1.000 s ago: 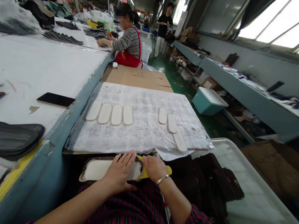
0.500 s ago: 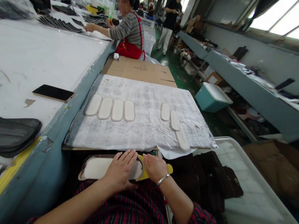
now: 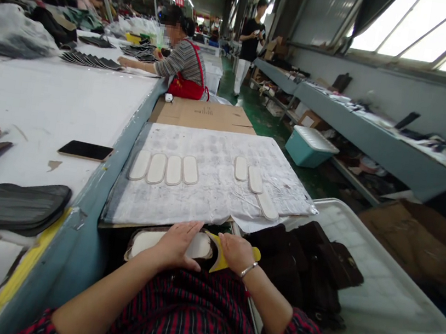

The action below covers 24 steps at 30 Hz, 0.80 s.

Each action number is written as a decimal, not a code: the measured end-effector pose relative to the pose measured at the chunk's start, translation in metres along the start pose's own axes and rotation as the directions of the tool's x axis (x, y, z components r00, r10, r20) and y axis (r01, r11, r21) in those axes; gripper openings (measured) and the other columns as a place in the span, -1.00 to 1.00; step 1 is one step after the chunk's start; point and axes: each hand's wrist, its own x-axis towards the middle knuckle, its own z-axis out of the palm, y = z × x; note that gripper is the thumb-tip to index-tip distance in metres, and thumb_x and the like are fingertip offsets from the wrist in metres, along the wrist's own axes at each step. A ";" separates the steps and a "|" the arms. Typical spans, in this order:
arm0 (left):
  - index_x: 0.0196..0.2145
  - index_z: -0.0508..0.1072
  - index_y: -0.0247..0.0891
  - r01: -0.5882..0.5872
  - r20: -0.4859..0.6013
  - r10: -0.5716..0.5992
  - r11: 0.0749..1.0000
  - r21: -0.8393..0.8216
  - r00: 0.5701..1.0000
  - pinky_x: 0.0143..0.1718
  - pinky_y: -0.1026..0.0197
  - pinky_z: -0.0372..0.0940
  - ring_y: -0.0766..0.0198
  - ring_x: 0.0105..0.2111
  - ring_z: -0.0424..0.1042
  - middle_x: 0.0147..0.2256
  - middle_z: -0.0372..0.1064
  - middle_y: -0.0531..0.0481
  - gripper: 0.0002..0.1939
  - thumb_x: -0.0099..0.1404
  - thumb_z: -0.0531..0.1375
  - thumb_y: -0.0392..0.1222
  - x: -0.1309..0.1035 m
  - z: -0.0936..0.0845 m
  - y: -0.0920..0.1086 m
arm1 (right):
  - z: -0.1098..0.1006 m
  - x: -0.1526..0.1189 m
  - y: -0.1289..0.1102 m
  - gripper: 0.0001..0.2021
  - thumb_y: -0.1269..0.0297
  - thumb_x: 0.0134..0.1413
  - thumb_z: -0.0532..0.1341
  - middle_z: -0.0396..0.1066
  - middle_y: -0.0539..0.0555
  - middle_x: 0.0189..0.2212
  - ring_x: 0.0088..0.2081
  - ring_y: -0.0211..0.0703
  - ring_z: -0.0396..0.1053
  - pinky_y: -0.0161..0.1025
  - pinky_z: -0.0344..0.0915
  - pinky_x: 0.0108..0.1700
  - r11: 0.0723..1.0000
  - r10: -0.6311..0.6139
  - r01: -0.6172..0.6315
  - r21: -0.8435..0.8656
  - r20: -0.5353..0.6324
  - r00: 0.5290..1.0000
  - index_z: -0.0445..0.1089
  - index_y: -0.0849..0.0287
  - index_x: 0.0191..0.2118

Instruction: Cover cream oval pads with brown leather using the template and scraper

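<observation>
On my lap, against the table's near edge, lies a long rounded white panel [image 3: 145,240] with a dark brown border. Across its middle rests my left hand [image 3: 179,243], fingers laid flat and thumb spread toward me. My right hand [image 3: 237,253] is closed on a flat yellow scraper-like tool [image 3: 219,263], whose curved edge sits at the panel's right end. The tool's other rounded end [image 3: 256,253] sticks out behind the hand. Part of the panel is hidden under my left hand.
Several white oval pieces [image 3: 173,170] lie on the paper-covered board [image 3: 210,198]. Dark brown pieces [image 3: 296,263] pile in a pale tray [image 3: 378,299] at right. A phone [image 3: 85,150] and grey pads [image 3: 10,204] are on the left table. A person in a red apron [image 3: 189,68] works beyond.
My head view has tilted up slightly. The right hand and yellow tool have shifted slightly right, away from the panel's end, showing a dark gap. The left hand stays on the panel.
</observation>
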 end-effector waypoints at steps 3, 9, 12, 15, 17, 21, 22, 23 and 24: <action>0.21 -0.17 -0.30 -0.022 0.028 0.023 0.999 -0.028 0.999 0.11 0.00 -0.05 -0.02 0.16 -0.01 0.19 -0.05 -0.25 0.19 -0.25 0.25 0.26 0.001 0.001 -0.001 | 0.005 -0.009 -0.012 -0.55 0.17 0.27 -0.25 0.42 0.12 -0.44 -0.35 -0.14 0.38 -0.28 0.18 -0.33 1.000 0.021 -0.021 0.000 -0.038 0.999 0.32 0.17 -0.36; 0.22 -0.25 -0.24 -0.061 -0.024 0.061 0.998 0.003 0.998 0.10 -0.05 -0.12 -0.04 0.12 0.02 0.16 0.00 -0.22 0.22 -0.26 0.21 0.32 0.000 0.006 0.008 | 0.002 -0.003 -0.024 -0.54 0.15 0.26 -0.24 0.42 0.15 -0.46 -0.37 -0.11 0.39 -0.25 0.18 -0.34 0.999 0.037 -0.037 0.009 -0.027 0.999 0.33 0.20 -0.37; 0.23 -0.29 -0.24 -0.029 -0.028 0.029 1.000 0.009 0.999 0.11 -0.06 -0.15 -0.06 0.12 0.01 0.14 0.01 -0.24 0.23 -0.26 0.21 0.32 0.000 0.009 0.011 | 0.004 0.000 -0.032 -0.55 0.16 0.26 -0.24 0.42 0.16 -0.46 -0.37 -0.10 0.39 -0.24 0.19 -0.34 0.999 0.038 -0.038 0.011 -0.008 0.999 0.33 0.20 -0.35; 0.23 -0.28 -0.26 0.012 -0.046 -0.012 1.000 -0.010 0.999 0.12 -0.05 -0.17 -0.08 0.12 0.01 0.13 0.02 -0.25 0.30 -0.33 0.24 0.33 0.001 0.011 0.011 | 0.006 0.006 -0.037 -0.53 0.17 0.26 -0.26 0.42 0.17 -0.44 -0.37 -0.10 0.38 -0.24 0.19 -0.34 0.998 0.054 -0.054 0.011 -0.001 0.999 0.33 0.22 -0.33; 0.23 -0.28 -0.28 0.023 -0.061 -0.024 0.999 -0.025 0.998 0.13 -0.04 -0.20 -0.07 0.12 0.01 0.13 0.02 -0.25 0.33 -0.36 0.24 0.34 0.001 0.011 0.009 | 0.005 0.010 -0.033 -0.53 0.15 0.26 -0.24 0.42 0.15 -0.44 -0.37 -0.12 0.38 -0.26 0.18 -0.35 0.999 0.042 -0.042 0.016 0.007 0.999 0.35 0.21 -0.34; 0.23 -0.30 -0.32 0.053 -0.057 -0.055 0.998 -0.044 0.997 0.15 -0.02 -0.20 -0.05 0.17 -0.07 0.19 -0.10 -0.27 0.30 -0.31 0.21 0.35 -0.004 0.009 0.003 | 0.000 0.012 -0.013 -0.53 0.12 0.26 -0.22 0.43 0.08 -0.45 -0.39 -0.18 0.36 -0.31 0.16 -0.36 0.999 0.014 -0.014 0.038 0.017 1.000 0.37 0.16 -0.38; 0.23 -0.31 -0.33 0.050 -0.052 -0.053 0.998 -0.047 0.997 0.15 -0.01 -0.20 -0.04 0.18 -0.10 0.21 -0.15 -0.28 0.30 -0.29 0.20 0.36 -0.006 0.008 0.001 | 0.000 0.010 -0.009 -0.53 0.13 0.26 -0.23 0.42 0.07 -0.45 -0.38 -0.20 0.36 -0.32 0.16 -0.35 0.999 0.018 -0.018 0.038 0.012 1.000 0.36 0.16 -0.38; 0.23 -0.32 -0.34 0.039 -0.046 -0.041 0.998 -0.050 0.998 0.15 -0.01 -0.20 -0.04 0.19 -0.13 0.22 -0.19 -0.29 0.30 -0.28 0.19 0.37 -0.008 0.007 0.000 | 0.000 0.008 -0.006 -0.53 0.14 0.26 -0.24 0.42 0.06 -0.45 -0.38 -0.21 0.36 -0.32 0.15 -0.34 0.999 0.023 -0.023 0.036 0.004 1.000 0.36 0.15 -0.37; 0.23 -0.33 -0.33 0.020 -0.041 -0.022 0.998 -0.054 0.999 0.15 -0.01 -0.20 -0.04 0.19 -0.14 0.22 -0.21 -0.28 0.30 -0.28 0.18 0.39 -0.009 0.006 -0.002 | 0.001 0.004 -0.005 -0.53 0.14 0.26 -0.24 0.42 0.06 -0.45 -0.38 -0.22 0.36 -0.32 0.15 -0.33 0.999 0.029 -0.029 0.031 -0.003 1.000 0.35 0.15 -0.37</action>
